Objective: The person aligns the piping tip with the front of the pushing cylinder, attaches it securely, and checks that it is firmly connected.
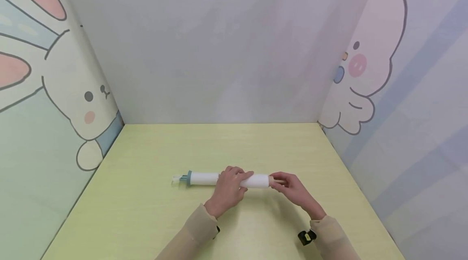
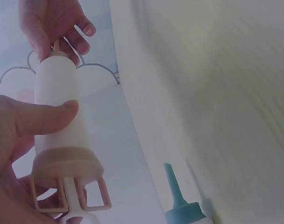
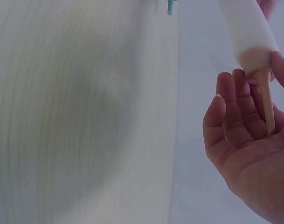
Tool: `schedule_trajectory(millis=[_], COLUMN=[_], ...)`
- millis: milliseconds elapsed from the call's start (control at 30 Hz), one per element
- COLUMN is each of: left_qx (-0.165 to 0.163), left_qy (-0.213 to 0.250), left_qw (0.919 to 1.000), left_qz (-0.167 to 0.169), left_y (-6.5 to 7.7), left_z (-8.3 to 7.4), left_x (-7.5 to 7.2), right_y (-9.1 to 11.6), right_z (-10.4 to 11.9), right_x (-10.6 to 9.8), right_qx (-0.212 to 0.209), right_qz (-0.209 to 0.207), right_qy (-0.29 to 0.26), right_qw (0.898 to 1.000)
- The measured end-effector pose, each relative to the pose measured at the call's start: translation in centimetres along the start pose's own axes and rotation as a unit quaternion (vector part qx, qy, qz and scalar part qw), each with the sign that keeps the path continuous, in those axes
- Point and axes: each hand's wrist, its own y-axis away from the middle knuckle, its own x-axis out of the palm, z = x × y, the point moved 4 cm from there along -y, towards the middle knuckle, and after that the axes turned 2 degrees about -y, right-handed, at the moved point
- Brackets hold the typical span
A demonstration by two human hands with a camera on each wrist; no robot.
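Observation:
Both hands hold a white plunger syringe (image 1: 257,180) with peach ends, level above the table. My left hand (image 1: 228,189) grips its barrel, the thumb lying across the white tube in the left wrist view. Behind that thumb are the peach collar (image 2: 67,168) with its finger loops and a pale plunger. At the other end my right hand (image 1: 292,189) pinches the peach cap (image 3: 256,60) by the thumb. The long tapered nozzle (image 3: 266,102) points into the right palm, other fingers loosely bent around it. A second white syringe (image 1: 204,178) with teal ends lies to the left, partly hidden.
The teal nozzle (image 2: 176,189) of the second syringe shows in the left wrist view. A pale yellow-green table (image 1: 146,219) is bounded by a grey back wall (image 1: 219,48) and side walls with cartoon animals.

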Motion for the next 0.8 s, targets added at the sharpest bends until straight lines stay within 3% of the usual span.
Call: schedule_trajectory(millis=[433,800], left_qx=[0.001,0.006], left_qy=[-0.017,-0.028], left_qw=[0.9998,0.9995], left_qz=[0.007,-0.014], left_y=[-0.7,-0.9], left_z=[-0.2,-0.3], left_x=[1.6,1.9], right_y=[0.1,0.3], right_z=[-0.9,1.7], right_x=[-1.1,-1.3], right_qx=[0.007,0.011], right_qz=[-0.007,-0.012], right_qy=[0.042,0.018], right_qw=[0.999,1.0])
